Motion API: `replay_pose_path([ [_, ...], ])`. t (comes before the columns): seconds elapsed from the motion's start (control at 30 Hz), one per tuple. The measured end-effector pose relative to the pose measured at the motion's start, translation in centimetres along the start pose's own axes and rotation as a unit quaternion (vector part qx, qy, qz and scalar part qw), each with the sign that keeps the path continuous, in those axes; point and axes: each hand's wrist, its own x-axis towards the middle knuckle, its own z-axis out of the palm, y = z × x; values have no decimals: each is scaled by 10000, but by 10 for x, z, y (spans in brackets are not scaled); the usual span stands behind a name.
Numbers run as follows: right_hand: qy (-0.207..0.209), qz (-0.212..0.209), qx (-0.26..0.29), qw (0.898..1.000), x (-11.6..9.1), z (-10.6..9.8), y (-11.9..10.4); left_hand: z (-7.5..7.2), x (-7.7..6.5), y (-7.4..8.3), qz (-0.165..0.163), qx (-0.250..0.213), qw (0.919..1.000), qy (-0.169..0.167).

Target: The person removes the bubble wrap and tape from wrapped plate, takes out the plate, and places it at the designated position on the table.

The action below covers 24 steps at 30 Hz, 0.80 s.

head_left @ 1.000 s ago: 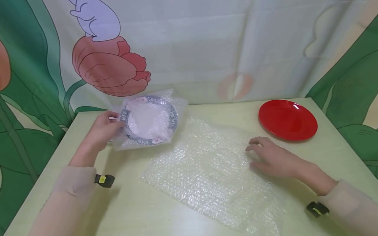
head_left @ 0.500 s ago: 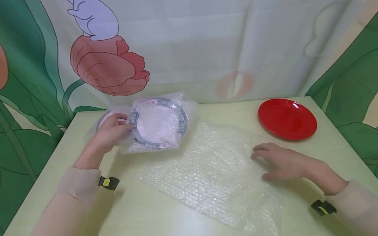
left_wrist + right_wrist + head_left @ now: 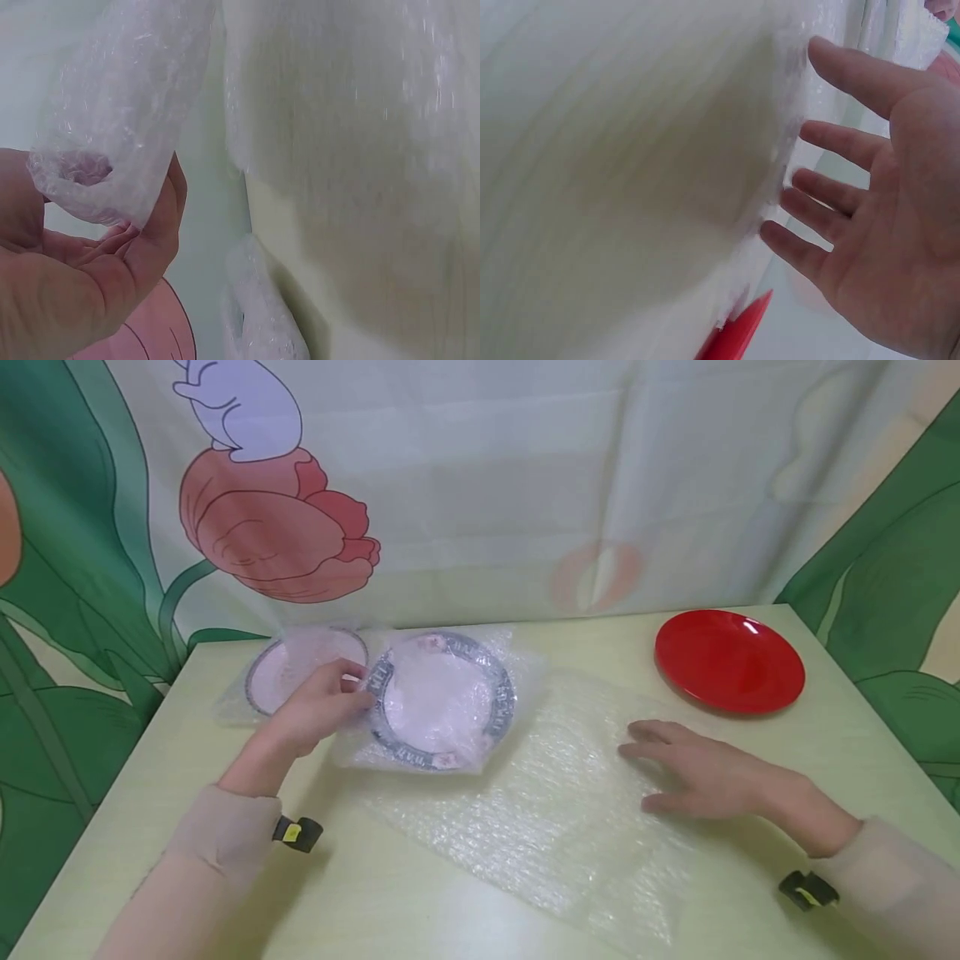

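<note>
My left hand [image 3: 321,703] grips the left edge of a bubble-wrapped plate [image 3: 438,702], white with a dark patterned rim. In the left wrist view, thumb and fingers pinch the folded end of its bubble wrap [image 3: 131,112], raised above the table. Behind that hand lies a second wrapped plate [image 3: 288,672] with a thin dark rim. A flat bubble-wrap sheet [image 3: 540,827] spreads over the middle of the table, partly under the held plate. My right hand [image 3: 705,772] hovers at the sheet's right side with spread, relaxed fingers, as the right wrist view also shows [image 3: 900,202].
A red plate [image 3: 729,662] sits at the back right of the pale table [image 3: 360,910], beyond the right hand. A printed curtain [image 3: 480,493] hangs right behind the table's back edge.
My left hand has carried the wrapped plate rightward and toward me, over the sheet, uncovering the second wrapped plate behind it. The right hand shifted slightly and stays over the sheet's right side.
</note>
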Motion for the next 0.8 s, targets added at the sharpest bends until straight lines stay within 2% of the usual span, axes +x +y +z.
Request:
replay_pose_path([
  [0.3, 556, 94, -104, 9984, 7, 1, -5, 12, -1, 3, 38, 155, 9995, -270],
  [0.4, 441, 158, -148, 9988, 3, -4, -3, 16, 0, 3, 33, 156, 9994, -319],
  [0.57, -39, 192, -62, 9998, -2, -7, -1, 23, 1, 4, 130, 106, 9990, -415],
  [0.8, 75, -6, -9, 10000, -2, -5, -2, 36, 3, 8, 282, 110, 9984, -473],
])
